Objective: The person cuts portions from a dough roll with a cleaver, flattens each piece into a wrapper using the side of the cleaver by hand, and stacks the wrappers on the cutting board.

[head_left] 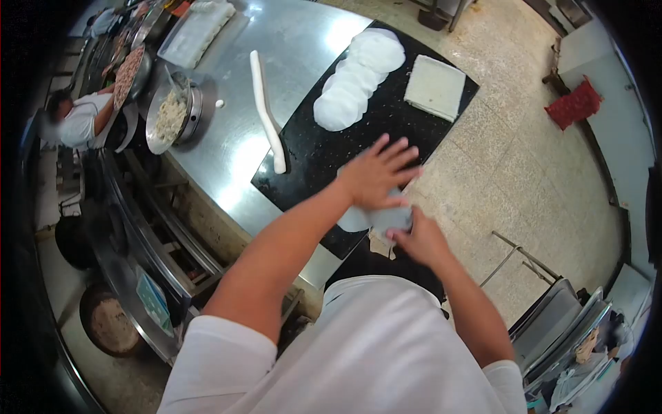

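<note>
My left hand [378, 172] is above the black slab [314, 155], palm down with its fingers spread. Just below and right of it, at the slab's near edge, my right hand [422, 238] grips a thin pale piece [392, 221] between thumb and fingers; motion blurs its outline. Partly under my left hand lies a flat whitish round [354, 219]. Farther up the slab, thin white dough rounds [341, 103] overlap in a row. To their right is a stack of square pale sheets [434, 86]. A long white dough rope [265, 110] lies left of the rounds, across the slab's edge.
On the steel table [227, 138] are a bowl of pale filling [169, 117], a small dough piece [219, 103] and a white tray [196, 34]. Another person [86, 121] is at the far left beside a large pan of pinkish filling [129, 76]. Trays [558, 321] stand at lower right.
</note>
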A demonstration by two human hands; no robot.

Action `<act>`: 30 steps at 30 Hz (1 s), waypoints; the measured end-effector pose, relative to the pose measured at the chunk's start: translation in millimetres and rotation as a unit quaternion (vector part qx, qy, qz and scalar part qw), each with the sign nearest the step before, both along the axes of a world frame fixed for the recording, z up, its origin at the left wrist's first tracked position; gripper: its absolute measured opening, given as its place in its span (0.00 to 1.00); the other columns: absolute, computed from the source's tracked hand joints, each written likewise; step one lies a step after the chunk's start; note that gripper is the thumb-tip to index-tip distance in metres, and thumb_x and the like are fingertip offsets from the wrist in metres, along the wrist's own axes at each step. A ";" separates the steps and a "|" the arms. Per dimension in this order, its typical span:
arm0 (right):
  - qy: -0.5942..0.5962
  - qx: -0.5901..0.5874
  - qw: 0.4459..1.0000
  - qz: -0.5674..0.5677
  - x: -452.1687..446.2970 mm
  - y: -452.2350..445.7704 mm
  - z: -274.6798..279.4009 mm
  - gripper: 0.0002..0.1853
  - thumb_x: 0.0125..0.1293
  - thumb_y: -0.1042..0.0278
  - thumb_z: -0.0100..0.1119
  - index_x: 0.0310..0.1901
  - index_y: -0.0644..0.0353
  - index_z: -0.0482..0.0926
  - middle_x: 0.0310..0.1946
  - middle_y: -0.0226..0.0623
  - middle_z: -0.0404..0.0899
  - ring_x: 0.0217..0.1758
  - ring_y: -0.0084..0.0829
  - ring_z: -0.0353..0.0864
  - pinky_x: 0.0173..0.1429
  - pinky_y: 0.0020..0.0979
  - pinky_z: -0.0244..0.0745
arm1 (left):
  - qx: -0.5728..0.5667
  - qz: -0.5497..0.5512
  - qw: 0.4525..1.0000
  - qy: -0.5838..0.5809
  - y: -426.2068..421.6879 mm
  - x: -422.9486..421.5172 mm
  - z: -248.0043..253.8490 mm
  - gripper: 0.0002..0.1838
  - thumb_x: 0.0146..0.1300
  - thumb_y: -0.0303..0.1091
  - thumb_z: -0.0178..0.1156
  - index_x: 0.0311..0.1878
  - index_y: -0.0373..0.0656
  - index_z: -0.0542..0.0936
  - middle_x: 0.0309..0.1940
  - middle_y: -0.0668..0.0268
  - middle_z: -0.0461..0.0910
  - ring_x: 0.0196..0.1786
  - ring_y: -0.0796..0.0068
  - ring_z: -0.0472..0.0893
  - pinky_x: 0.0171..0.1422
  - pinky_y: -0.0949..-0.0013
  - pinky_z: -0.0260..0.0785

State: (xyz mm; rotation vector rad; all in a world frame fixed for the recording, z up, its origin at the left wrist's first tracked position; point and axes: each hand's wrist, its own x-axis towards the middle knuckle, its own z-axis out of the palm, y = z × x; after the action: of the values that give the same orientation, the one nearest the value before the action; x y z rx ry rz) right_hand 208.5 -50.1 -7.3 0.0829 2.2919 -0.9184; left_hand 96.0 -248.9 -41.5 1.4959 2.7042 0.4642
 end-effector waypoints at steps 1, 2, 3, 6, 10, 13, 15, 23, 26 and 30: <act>-0.017 -0.045 0.999 -0.003 25.1 -0.9 -8.9 0.35 0.58 0.49 0.79 0.55 0.68 0.73 0.39 0.60 0.86 0.46 0.60 0.88 0.53 0.54 0.81 | -0.015 -0.012 1.000 -0.024 -7.5 24.8 1.4 0.38 0.66 0.71 0.55 0.72 0.58 0.78 0.79 0.63 0.66 0.85 0.50 0.54 0.86 0.35 0.36; -0.050 -0.106 0.993 -0.019 48.4 -0.5 -18.4 0.35 0.58 0.50 0.78 0.55 0.68 0.72 0.39 0.61 0.86 0.46 0.60 0.88 0.53 0.53 0.81 | -0.012 -0.031 0.998 -0.054 -15.1 52.9 2.0 0.38 0.66 0.71 0.55 0.72 0.58 0.77 0.79 0.62 0.66 0.85 0.49 0.54 0.86 0.34 0.35; -0.085 -0.162 0.982 -0.039 69.7 1.5 -23.7 0.35 0.58 0.50 0.78 0.56 0.69 0.72 0.39 0.62 0.86 0.46 0.61 0.87 0.53 0.53 0.81 | -0.007 -0.055 0.995 -0.086 -18.7 75.9 -1.3 0.39 0.66 0.71 0.55 0.73 0.59 0.77 0.79 0.62 0.66 0.85 0.49 0.54 0.86 0.34 0.34; -0.042 0.000 0.999 -0.006 56.0 2.0 -6.9 0.37 0.56 0.51 0.80 0.57 0.67 0.72 0.39 0.60 0.87 0.47 0.60 0.87 0.52 0.53 0.81 | 0.002 -0.092 0.994 -0.061 7.9 54.6 -14.9 0.39 0.67 0.72 0.53 0.72 0.59 0.77 0.78 0.62 0.68 0.84 0.48 0.57 0.85 0.31 0.34; 0.031 0.052 0.998 -0.007 5.0 17.4 -11.4 0.39 0.54 0.49 0.81 0.57 0.65 0.70 0.36 0.58 0.87 0.43 0.60 0.88 0.47 0.54 0.81 | 0.029 -0.063 0.997 0.024 25.6 -2.7 -8.7 0.39 0.67 0.73 0.54 0.72 0.57 0.76 0.76 0.61 0.69 0.82 0.50 0.60 0.85 0.31 0.38; 0.078 0.083 0.993 -0.013 -29.9 10.0 9.6 0.37 0.57 0.52 0.79 0.58 0.66 0.69 0.35 0.59 0.87 0.42 0.60 0.88 0.46 0.54 0.81 | 0.062 -0.022 0.994 0.091 22.0 -36.5 1.3 0.39 0.66 0.72 0.56 0.72 0.56 0.76 0.74 0.60 0.71 0.81 0.51 0.61 0.84 0.31 0.38; 0.103 0.083 0.990 -0.047 -18.2 -0.6 9.6 0.35 0.59 0.54 0.77 0.58 0.67 0.69 0.35 0.60 0.86 0.42 0.61 0.88 0.46 0.54 0.81 | 0.104 0.043 0.982 0.150 17.0 -37.2 13.6 0.40 0.63 0.72 0.60 0.71 0.56 0.76 0.71 0.60 0.73 0.78 0.53 0.65 0.83 0.38 0.48; 0.010 0.076 0.996 -0.055 160.1 -16.9 33.7 0.28 0.63 0.58 0.73 0.56 0.68 0.71 0.35 0.63 0.85 0.43 0.64 0.86 0.45 0.53 0.80 | -0.010 0.227 0.896 -0.382 -37.0 39.4 51.6 0.20 0.63 0.49 0.71 0.48 0.42 0.85 0.35 0.50 0.87 0.42 0.45 0.88 0.47 0.45 0.79; -0.006 0.098 0.993 -0.072 150.6 -12.6 56.8 0.22 0.64 0.59 0.72 0.50 0.65 0.74 0.34 0.60 0.85 0.42 0.62 0.86 0.44 0.52 0.80 | 0.129 0.324 0.880 -0.322 -55.7 59.0 33.0 0.18 0.64 0.43 0.71 0.51 0.42 0.84 0.38 0.54 0.88 0.40 0.54 0.89 0.47 0.57 0.79; 0.125 0.101 0.986 -0.037 64.3 5.3 37.0 0.18 0.65 0.61 0.71 0.46 0.64 0.76 0.33 0.57 0.85 0.40 0.60 0.86 0.43 0.51 0.79 | 0.226 0.347 0.865 -0.282 -57.9 70.4 16.9 0.15 0.65 0.36 0.69 0.51 0.40 0.83 0.36 0.54 0.88 0.39 0.57 0.88 0.46 0.58 0.79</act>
State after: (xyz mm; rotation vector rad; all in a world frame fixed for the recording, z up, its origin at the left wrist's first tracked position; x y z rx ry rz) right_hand 272.8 -44.9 29.7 0.1484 2.6279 -0.7651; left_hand 166.4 -306.8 -24.7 0.2194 2.6115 1.3734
